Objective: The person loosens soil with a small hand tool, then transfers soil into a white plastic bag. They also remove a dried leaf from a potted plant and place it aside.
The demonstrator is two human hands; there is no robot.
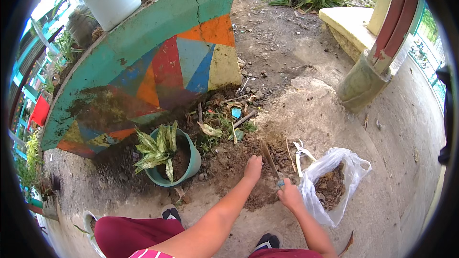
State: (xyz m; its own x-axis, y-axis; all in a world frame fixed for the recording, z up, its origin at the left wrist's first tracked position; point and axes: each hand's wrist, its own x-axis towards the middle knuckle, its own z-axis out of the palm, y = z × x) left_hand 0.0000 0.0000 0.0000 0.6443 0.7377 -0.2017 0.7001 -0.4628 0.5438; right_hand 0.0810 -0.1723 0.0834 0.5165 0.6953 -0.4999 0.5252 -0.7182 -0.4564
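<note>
My right hand (289, 196) is closed round the bluish handle of a long knife (270, 162). Its brownish blade slants up and away over loose dark soil (260, 193). My left hand (253, 168) is closed just left of the blade, low over the soil; whatever its fingers hold is hidden. To the right of my right hand sits an open clear plastic bag (351, 167) with dark soil and dry plant matter (330, 186) in it. On the left stands a green pot (193, 165) with a leafy variegated plant (160, 147) leaning out over its rim.
A low wall (167, 62) painted in coloured triangles curves along the left, with a white plastic container (110, 0) on top. Sticks, leaves and litter (229, 119) lie beyond my hands. A post (366, 83) stands at the right by a pale bench (346, 24).
</note>
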